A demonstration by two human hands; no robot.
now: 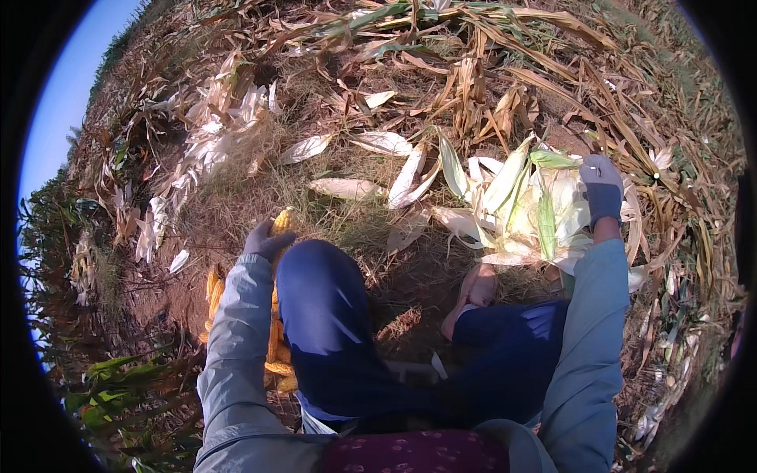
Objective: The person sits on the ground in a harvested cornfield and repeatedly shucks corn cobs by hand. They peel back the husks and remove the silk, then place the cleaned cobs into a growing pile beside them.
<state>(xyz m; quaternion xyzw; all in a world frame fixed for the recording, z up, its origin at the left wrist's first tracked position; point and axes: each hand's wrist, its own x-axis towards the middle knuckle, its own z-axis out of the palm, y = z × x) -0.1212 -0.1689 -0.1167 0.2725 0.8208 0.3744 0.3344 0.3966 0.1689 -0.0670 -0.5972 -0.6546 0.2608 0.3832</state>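
My left hand [267, 240], in a grey glove, is shut on a yellow corn cob [282, 221] beside my left knee. More husked cobs [278, 349] lie on the ground beneath and beside my left forearm. My right hand [602, 180], in a grey glove with a dark cuff, is out to the right at the edge of a heap of pale and green corn husks [520, 213]. Its fingers look curled; whether it grips a husk cannot be told. A green husk piece [555, 159] lies just left of that hand.
Unhusked dry ears [348, 188] and loose husks [307, 149] lie on the soil ahead. Dry corn stalks [562, 88] arch across the far right ground. My bent knees [322, 284] and one shoe [478, 287] are in front of me. Green leaves [109, 390] stand at lower left.
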